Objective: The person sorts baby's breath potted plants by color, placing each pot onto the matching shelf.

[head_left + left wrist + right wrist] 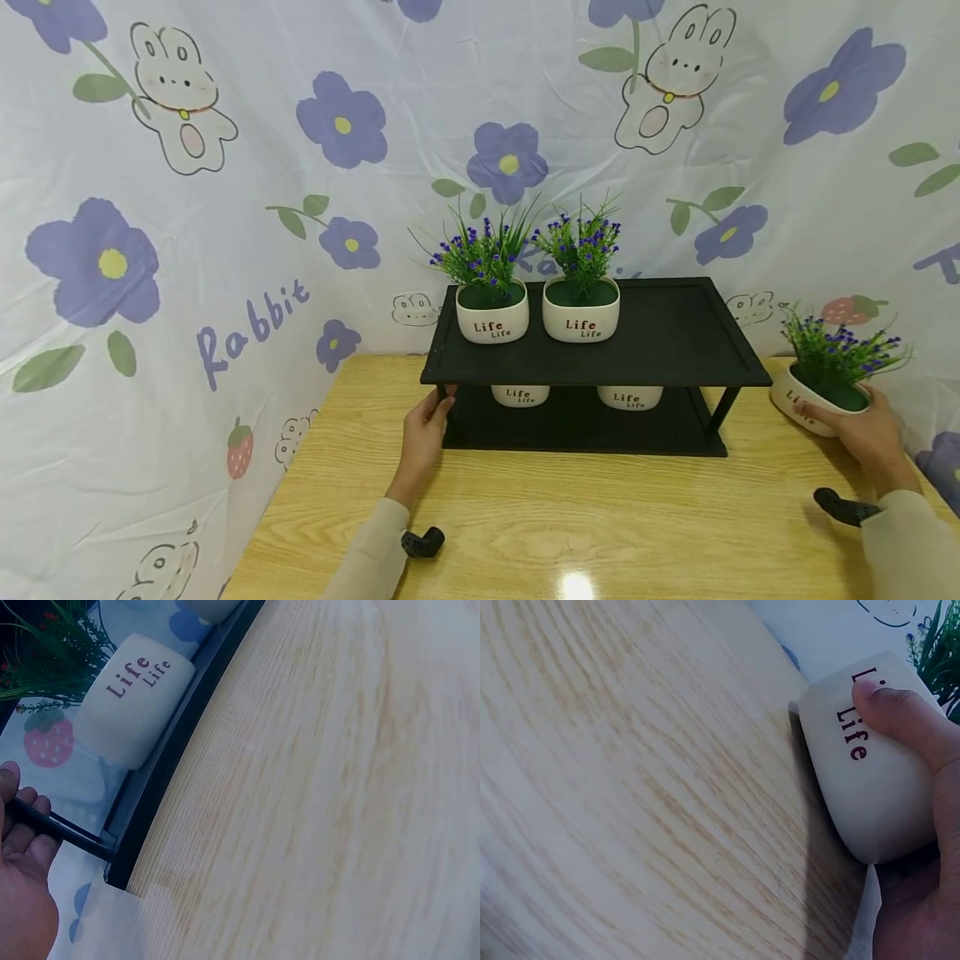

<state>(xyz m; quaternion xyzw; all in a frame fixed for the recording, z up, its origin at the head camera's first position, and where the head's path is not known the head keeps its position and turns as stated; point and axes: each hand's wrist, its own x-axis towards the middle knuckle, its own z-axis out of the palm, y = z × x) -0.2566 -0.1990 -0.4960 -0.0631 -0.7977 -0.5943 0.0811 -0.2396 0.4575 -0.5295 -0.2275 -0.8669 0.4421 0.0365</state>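
At the left front corner of a black two-tier shelf (660, 342), my left hand (423, 433) grips a thin support post (79, 841), fingers curled round it. My right hand (873, 437) holds a potted plant (786, 395) at the table's right side, thumb across the "Life" lettering on its white pot. Purple flowers and green leaves rise from that pot, which is close over the wood in the right wrist view. Two similar potted plants, a left one (492, 323) and another (581, 322), stand on the upper tier's left half.
On the lower tier are two more white pots, one left (521, 396) and one right (630, 398), their tops hidden by the upper board. Everything stands on a light wooden table (540, 517). Behind hangs a white cloth (420, 67) printed with rabbits and flowers.
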